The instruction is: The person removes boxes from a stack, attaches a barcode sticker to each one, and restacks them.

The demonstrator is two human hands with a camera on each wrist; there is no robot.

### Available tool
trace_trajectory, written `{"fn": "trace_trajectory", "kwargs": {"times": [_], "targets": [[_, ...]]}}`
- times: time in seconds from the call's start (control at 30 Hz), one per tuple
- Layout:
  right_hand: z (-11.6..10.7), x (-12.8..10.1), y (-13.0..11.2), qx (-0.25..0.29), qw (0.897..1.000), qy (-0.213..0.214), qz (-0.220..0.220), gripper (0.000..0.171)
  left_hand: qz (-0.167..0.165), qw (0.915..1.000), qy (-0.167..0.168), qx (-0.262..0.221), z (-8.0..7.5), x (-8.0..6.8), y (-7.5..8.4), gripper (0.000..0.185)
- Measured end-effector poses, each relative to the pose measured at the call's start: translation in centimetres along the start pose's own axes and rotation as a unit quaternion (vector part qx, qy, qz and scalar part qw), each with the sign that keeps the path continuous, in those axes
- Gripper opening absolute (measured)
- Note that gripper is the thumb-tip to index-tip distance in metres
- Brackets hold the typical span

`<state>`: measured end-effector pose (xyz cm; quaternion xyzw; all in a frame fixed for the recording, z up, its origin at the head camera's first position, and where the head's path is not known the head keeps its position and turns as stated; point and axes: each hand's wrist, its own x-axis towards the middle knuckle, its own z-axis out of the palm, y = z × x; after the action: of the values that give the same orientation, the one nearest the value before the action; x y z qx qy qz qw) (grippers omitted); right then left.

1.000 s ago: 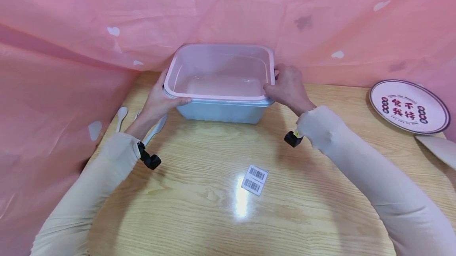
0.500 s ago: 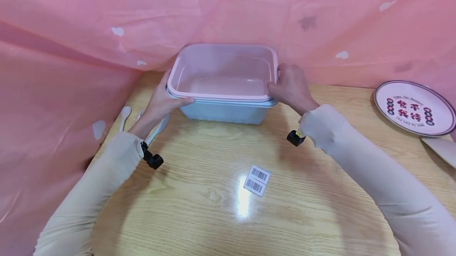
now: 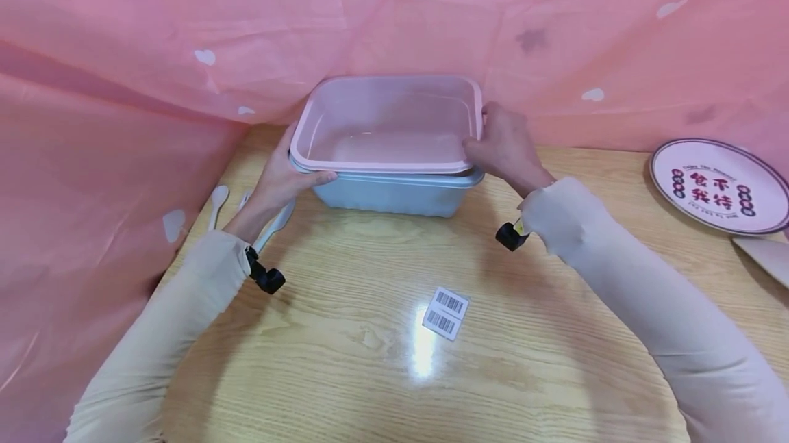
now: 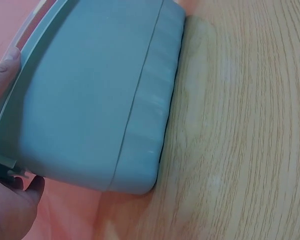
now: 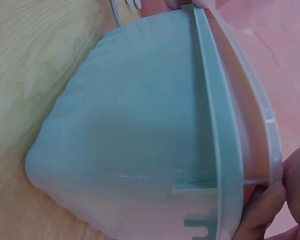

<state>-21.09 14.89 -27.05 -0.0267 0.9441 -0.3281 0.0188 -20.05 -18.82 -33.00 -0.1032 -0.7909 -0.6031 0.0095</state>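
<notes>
A pink plastic basin [image 3: 377,166] is nested in a light blue basin [image 3: 388,198] at the back of the table. My left hand [image 3: 283,172] grips the blue basin's left end, thumb along the front rim and fingers under the rim in the left wrist view. At the other end, my right hand [image 3: 508,145] pinches the pink basin's rim between thumb and fingers. Its right side is raised, and a gap shows between the pink rim [image 5: 270,120] and the blue rim [image 5: 225,120] in the right wrist view.
White spoons [image 3: 218,198] lie by my left forearm. A round plate [image 3: 709,210] with red characters is at the right, a pale flat piece [image 3: 764,258] below it. A barcode label [image 3: 446,313] lies mid-table. Pink cloth [image 3: 419,25] hangs behind and to the left.
The pink basin's right side has risen from the blue basin with my right hand, widening the gap. My left hand keeps its hold. The whole head view has shifted slightly.
</notes>
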Motion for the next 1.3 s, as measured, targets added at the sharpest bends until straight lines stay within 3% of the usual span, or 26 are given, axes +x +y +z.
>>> {"fn": "trace_trajectory", "kwargs": {"times": [0.13,0.37,0.67,0.93,1.3], "targets": [[0.2,0.2,0.3,0.043,0.999,-0.013,-0.006,0.058,0.002,0.9998,0.009,0.018,-0.4,0.3,-1.2,0.106],[0.7,0.5,1.1,0.142,0.99,0.001,-0.016,0.018,0.008,0.9998,0.009,0.013,-0.4,0.3,-1.2,0.103],[0.9,1.1,1.5,0.216,0.976,-0.007,-0.011,0.004,0.01,0.9999,0.011,0.005,-0.1,0.4,-1.2,0.106],[2.0,1.2,0.7,0.312,0.948,0.06,0.029,0.012,0.018,0.9994,0.02,-0.021,0.1,0.0,-1.2,0.102],[2.7,1.5,0.4,0.435,0.89,0.131,0.025,0.023,0.026,0.9976,0.018,-0.061,0.6,-1.0,1.1,0.095]]}}
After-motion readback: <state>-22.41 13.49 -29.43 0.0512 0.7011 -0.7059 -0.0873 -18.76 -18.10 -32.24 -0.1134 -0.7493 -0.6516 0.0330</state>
